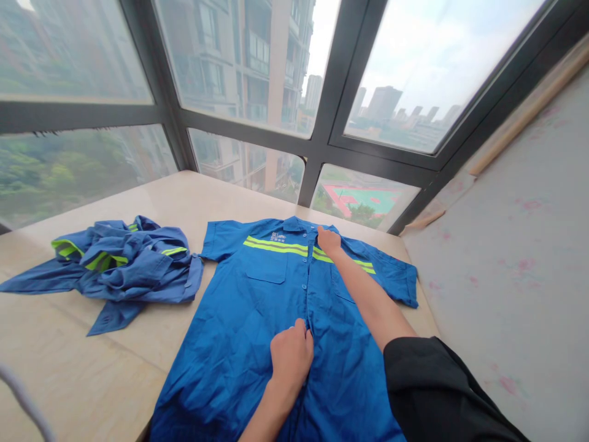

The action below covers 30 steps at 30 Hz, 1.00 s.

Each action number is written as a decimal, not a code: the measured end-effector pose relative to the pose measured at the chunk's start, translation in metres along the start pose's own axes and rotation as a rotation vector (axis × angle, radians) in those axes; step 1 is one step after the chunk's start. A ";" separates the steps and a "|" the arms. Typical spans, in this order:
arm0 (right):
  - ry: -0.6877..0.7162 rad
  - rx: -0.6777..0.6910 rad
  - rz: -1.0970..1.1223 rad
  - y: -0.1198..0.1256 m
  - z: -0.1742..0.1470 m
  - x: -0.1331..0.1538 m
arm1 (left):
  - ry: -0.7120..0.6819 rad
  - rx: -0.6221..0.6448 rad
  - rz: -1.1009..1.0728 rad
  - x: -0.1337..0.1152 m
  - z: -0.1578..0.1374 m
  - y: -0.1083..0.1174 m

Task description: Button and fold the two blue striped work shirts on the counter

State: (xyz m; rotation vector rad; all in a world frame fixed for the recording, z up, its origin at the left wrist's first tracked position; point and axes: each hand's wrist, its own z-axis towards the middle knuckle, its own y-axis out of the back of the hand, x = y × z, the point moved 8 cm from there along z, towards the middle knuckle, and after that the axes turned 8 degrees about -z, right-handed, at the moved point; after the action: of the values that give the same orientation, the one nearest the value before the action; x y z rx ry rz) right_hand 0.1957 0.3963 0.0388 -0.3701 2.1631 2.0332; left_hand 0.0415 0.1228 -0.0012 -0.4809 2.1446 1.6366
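A blue short-sleeved work shirt (248,307) with yellow-green reflective stripes lies spread face up, collar toward the window. Small buttons run down its front opening, and white lettering sits on the chest. My left hand (292,353) is closed on the front edge at the lower middle of the shirt. Farther up, just below the collar, my right hand (328,240) pinches the edge of the other front panel. The fingertips of both hands are partly hidden.
A crumpled blue garment (138,270) with yellow-green strips lies on the beige stone ledge (115,368) at left. Grey-framed windows (317,147) rise behind. A flowered wall (506,276) bounds the right side. A blurred pale cord (25,399) crosses the lower left corner.
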 end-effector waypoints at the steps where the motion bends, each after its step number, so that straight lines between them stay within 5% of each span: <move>1: -0.032 -0.018 0.029 0.003 -0.003 -0.002 | -0.002 -0.005 -0.002 0.000 0.000 0.001; 4: -0.100 -0.089 0.134 0.013 -0.017 -0.003 | -0.010 -0.025 -0.005 -0.001 0.000 0.002; 8: 0.028 -0.152 0.258 0.016 -0.059 0.023 | -0.020 -0.065 -0.004 -0.003 -0.002 0.004; 10: 0.196 -0.183 0.353 0.012 -0.094 0.045 | -0.028 -0.083 -0.005 -0.004 -0.003 0.005; 13: 0.633 -0.255 0.621 0.012 -0.161 0.082 | -0.034 -0.102 -0.003 -0.004 -0.004 0.006; 16: 0.836 -0.234 0.645 0.002 -0.212 0.095 | -0.035 -0.115 0.006 -0.005 -0.004 0.007; 24: 0.733 -0.209 0.654 -0.015 -0.228 0.067 | -0.029 -0.091 -0.008 -0.005 -0.004 0.007; 30: 0.805 -0.124 0.435 -0.009 -0.235 0.080 | -0.025 -0.115 -0.039 -0.002 -0.004 0.006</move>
State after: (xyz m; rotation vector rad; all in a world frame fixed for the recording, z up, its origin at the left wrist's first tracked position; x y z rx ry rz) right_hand 0.1357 0.1555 0.0248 -0.9442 2.7507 2.5735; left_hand 0.0395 0.1203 0.0058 -0.5303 2.0182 1.7420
